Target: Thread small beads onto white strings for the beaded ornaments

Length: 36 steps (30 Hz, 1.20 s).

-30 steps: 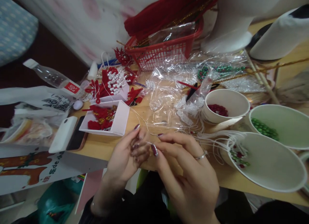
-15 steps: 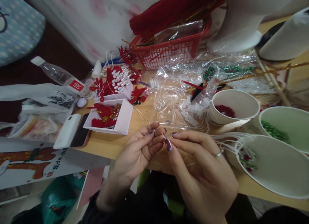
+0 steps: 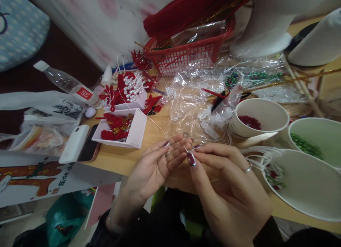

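Observation:
My right hand has its thumb and index finger pinched on a thin white string, whose short end sticks out past the thumbnail. Palm up beside it, my left hand has its fingers stretched out and the thumb apart from them. A small shiny spot shows on its fingers; whether it is a bead or a ring I cannot tell. The fingertips of both hands are close together above the front of the wooden table. Beyond them lies crumpled clear plastic wrapping.
Paper cups hold red beads, green beads and beaded strings at the right. White boxes of red ornaments stand left, near two phones and a bottle. A red basket stands at the back.
My left fingers have straightened and moved away from the pinch. My right hand has shifted slightly right, still pinching the string.

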### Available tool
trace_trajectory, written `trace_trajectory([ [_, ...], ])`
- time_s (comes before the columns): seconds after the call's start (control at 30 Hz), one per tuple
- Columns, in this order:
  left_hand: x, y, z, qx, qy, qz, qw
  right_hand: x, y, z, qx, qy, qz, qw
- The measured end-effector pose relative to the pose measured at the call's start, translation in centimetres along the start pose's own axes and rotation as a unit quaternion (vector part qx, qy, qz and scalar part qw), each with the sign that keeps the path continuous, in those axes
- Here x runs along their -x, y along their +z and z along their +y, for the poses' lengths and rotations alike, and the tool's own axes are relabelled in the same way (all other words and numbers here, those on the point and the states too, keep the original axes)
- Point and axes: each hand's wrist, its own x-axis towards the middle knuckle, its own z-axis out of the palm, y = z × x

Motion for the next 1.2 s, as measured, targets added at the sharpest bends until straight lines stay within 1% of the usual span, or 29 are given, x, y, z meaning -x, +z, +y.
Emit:
trace_trajectory([
  [0.1,0.0,-0.4,-0.2,-0.011,0.004,-0.004,1.0,0.0,0.0,0.0,-0.004,0.001,-0.001,1.0],
  [0.27,-0.4,-0.8,0.0,-0.002,-0.021,0.021,1.0,0.0,-0.2,0.0,0.007,0.002,-0.005,1.0],
  [0.3,-0.4,-0.8,0.0,0.005,-0.023,0.018,1.0,0.0,-0.3,0.0,0.007,0.003,-0.005,1.0],
  [0.43,-0.4,-1.0,0.1,0.033,-0.02,-0.043,0.998,0.0,-0.3,0.1,0.006,0.006,-0.005,1.0],
  [0.5,-0.4,-1.1,0.1,0.046,-0.031,-0.074,0.996,0.1,-0.3,0.1,0.008,0.009,-0.007,1.0],
  [0.6,-0.3,-1.3,0.3,0.058,-0.069,-0.103,0.991,0.1,-0.1,0.2,0.001,0.015,-0.014,1.0],
  [0.67,-0.1,-1.2,0.5,0.048,-0.103,-0.124,0.986,0.1,0.0,0.3,-0.017,0.025,-0.023,0.999],
  [0.77,0.1,-1.2,0.6,0.021,-0.137,-0.157,0.978,0.1,0.0,0.4,-0.071,0.064,-0.054,0.994],
  [0.9,0.4,-1.3,0.4,-0.008,-0.153,-0.181,0.972,0.1,-0.3,0.2,-0.14,0.109,-0.111,0.978],
  [1.0,0.5,-1.3,0.3,-0.024,-0.16,-0.168,0.972,0.1,-0.6,0.1,-0.159,0.113,-0.144,0.97],
  [1.1,0.6,-1.1,0.3,-0.041,-0.172,-0.123,0.977,0.0,-0.6,0.0,-0.177,0.109,-0.175,0.962],
  [1.2,0.6,-0.9,0.2,-0.058,-0.173,-0.081,0.98,-0.2,-0.5,0.0,-0.178,0.104,-0.183,0.961],
])
